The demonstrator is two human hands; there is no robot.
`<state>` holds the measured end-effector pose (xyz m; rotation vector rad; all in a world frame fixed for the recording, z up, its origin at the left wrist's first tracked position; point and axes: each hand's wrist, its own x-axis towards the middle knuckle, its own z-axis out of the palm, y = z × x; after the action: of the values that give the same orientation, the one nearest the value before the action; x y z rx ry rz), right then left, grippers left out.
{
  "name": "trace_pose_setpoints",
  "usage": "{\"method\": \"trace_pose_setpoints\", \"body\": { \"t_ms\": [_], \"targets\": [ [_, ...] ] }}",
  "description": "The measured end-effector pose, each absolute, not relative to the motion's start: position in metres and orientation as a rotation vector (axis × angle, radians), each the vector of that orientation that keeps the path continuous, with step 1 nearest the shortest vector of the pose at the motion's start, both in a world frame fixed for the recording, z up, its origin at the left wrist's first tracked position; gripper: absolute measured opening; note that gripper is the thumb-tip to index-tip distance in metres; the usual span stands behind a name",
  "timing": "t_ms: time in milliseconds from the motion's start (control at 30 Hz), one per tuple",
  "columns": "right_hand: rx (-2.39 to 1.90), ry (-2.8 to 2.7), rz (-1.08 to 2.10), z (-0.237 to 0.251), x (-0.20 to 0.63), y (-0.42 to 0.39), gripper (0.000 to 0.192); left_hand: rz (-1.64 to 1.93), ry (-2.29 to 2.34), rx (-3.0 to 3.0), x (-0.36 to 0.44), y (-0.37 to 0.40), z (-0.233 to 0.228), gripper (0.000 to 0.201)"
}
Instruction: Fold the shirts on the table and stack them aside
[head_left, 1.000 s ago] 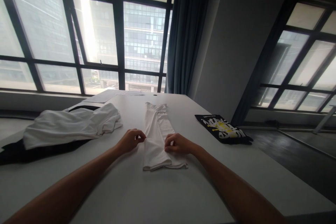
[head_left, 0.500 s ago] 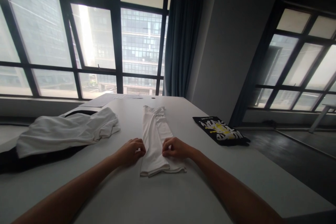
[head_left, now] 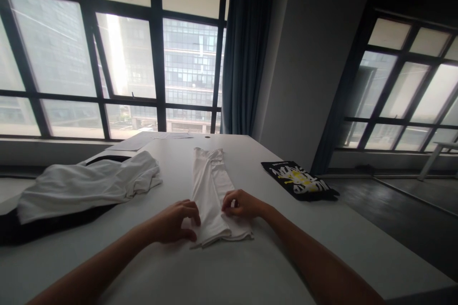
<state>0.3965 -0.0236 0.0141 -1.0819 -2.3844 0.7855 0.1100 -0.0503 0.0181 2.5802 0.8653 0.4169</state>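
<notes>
A white T-shirt (head_left: 208,200), folded into a long narrow strip, lies lengthwise on the white table. At its lower left edge is my left hand (head_left: 178,221), the thumb and fingers apart and the fingertips touching or just beside the cloth. My right hand (head_left: 243,203) rests on the right half of the strip, with thumb and forefinger curled together in a pinch on the fabric. Loose layers and a hem show at the near end of the shirt. The pinched spot itself is partly hidden by the fingers.
To the left, a loose white garment (head_left: 89,186) lies over black clothing (head_left: 64,221). A folded black garment with white and yellow print (head_left: 300,181) sits near the table's right edge. Papers (head_left: 134,142) lie at the far end of the table (head_left: 214,276), before the windows.
My left hand has moved slightly toward me along the shirt's left edge, and its thumb and fingers have spread apart. My right hand keeps its place on the cloth.
</notes>
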Motion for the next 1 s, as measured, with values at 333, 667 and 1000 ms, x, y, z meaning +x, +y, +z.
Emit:
{"method": "trace_pose_setpoints", "body": {
  "t_ms": [333, 667, 1000],
  "targets": [
    [-1.416, -2.519, 0.600, 0.029, 0.433, -0.025, 0.045, 0.354, 0.790, 2.515, 0.103, -0.057, 0.022, 0.023],
    [-1.072, -2.588, 0.810, 0.033, 0.425, -0.031, 0.015, 0.474, 0.880, 2.546, 0.107, -0.053, 0.013, 0.023],
    [-0.956, -2.198, 1.376, 0.050, 0.429, -0.028, 0.046, 0.736, 0.639, 1.878, 0.111, -0.041, 0.032, 0.046]
  ]
}}
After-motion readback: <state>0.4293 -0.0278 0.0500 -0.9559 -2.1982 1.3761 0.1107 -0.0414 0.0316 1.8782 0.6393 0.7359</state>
